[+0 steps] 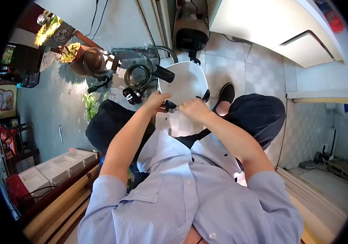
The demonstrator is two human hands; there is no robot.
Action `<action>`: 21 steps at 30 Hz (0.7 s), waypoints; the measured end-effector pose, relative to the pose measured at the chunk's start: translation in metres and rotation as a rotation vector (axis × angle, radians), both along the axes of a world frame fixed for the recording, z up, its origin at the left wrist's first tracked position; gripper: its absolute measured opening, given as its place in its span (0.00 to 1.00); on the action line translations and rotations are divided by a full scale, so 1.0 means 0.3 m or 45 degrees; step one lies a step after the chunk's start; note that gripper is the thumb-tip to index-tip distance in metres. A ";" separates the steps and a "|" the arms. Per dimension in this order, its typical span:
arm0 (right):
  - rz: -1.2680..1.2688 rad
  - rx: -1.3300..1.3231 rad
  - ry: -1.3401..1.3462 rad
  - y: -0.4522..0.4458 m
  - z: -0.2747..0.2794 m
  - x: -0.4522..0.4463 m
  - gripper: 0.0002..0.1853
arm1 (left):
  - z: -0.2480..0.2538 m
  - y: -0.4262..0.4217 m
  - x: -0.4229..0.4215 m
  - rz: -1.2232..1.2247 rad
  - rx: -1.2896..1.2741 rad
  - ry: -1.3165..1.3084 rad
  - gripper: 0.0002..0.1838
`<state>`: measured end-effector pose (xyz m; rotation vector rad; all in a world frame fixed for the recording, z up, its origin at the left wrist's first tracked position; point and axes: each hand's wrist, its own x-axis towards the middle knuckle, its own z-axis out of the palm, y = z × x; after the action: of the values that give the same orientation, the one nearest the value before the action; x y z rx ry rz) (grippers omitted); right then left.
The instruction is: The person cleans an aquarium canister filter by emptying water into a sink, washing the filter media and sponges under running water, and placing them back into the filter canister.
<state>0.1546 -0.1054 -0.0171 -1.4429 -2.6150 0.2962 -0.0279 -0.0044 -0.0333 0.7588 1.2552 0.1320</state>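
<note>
Between my knees stands a white, round-cornered plastic piece (184, 79) with black fittings along its edges; I cannot tell its kind. My left hand (157, 101) is closed at its near left corner, with the fingers around a black fitting (170, 105). Just to the right, my right hand (194, 110) is closed, its fingertips pinched beside that same fitting. Whatever the right fingertips hold is too small to make out. Another black fitting (205, 95) sits on the right edge, and a black cylinder (163, 74) sticks out at the left edge.
A coiled dark hose (138, 77) lies on the floor at the left, near a potted plant (71, 53). Scissors (60, 133) lie farther left, above white boxes (56, 168). A black fan-like object (191, 40) stands ahead, and a white cabinet (259, 24) at upper right.
</note>
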 end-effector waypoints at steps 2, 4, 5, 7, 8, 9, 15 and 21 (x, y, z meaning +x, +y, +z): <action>0.022 -0.028 -0.003 0.002 -0.052 0.012 0.05 | -0.088 -0.011 0.004 -0.021 0.134 0.062 0.22; 0.054 -0.095 -0.081 -0.001 -0.090 0.010 0.05 | -0.155 -0.042 0.005 0.045 0.134 0.066 0.20; 0.054 -0.110 -0.073 -0.003 -0.107 0.009 0.05 | -0.196 -0.050 0.006 0.102 0.144 0.051 0.20; 0.051 -0.098 -0.124 -0.004 -0.124 0.009 0.05 | -0.199 -0.061 0.017 0.163 0.145 0.037 0.19; 0.056 -0.106 -0.122 -0.003 -0.131 0.006 0.05 | -0.199 -0.062 0.022 0.182 0.179 0.066 0.19; 0.024 -0.122 -0.126 -0.005 -0.135 0.000 0.05 | -0.190 -0.068 0.027 0.202 0.210 0.097 0.18; -0.107 -0.150 -0.198 -0.019 -0.141 -0.023 0.07 | -0.239 -0.062 0.032 0.229 0.155 0.122 0.17; -0.198 -0.214 -0.211 -0.027 -0.132 -0.022 0.14 | -0.259 -0.045 0.032 0.229 0.142 0.147 0.17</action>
<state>0.1480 -0.1137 -0.0567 -1.7867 -2.6380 0.4029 -0.0184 -0.0179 -0.1109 0.7572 1.4347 0.3107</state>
